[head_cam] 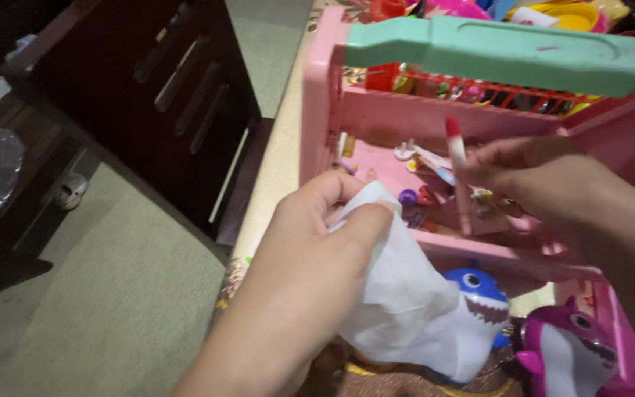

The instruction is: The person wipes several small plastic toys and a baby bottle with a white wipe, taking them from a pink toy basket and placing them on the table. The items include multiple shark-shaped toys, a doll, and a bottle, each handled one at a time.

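A white wipe (pixel 406 294) is pinched between the thumb and curled fingers of the left hand (pixel 310 272), just in front of the pink toy shelf (pixel 420 117); its upper corner is gripped, and the rest hangs loose, draped down in front of a blue shark toy (pixel 483 290). The wipe can be judged very light, soft and limp, with no stiffness of its own, so it is best taken by a bunched corner or fold, much as it is held here; if damp, it may cling and tear under a hard pull. A thin stick with a red tip (pixel 456 158), perhaps a pen or a toy brush, though the blur leaves this uncertain, is held upright in the closed fingers of the right hand (pixel 545 184), above the shelf's lower tray where small trinkets (pixel 417 197) are scattered. The stick looks light and rigid and is gripped low on its shaft. A pink shark toy (pixel 571 349) sits beside the blue one at the bottom right. A mint-green bar (pixel 508 51) runs across the top of the shelf, and a dark wooden cabinet (pixel 148 95) stands to the left on a pale green carpet (pixel 126 294).
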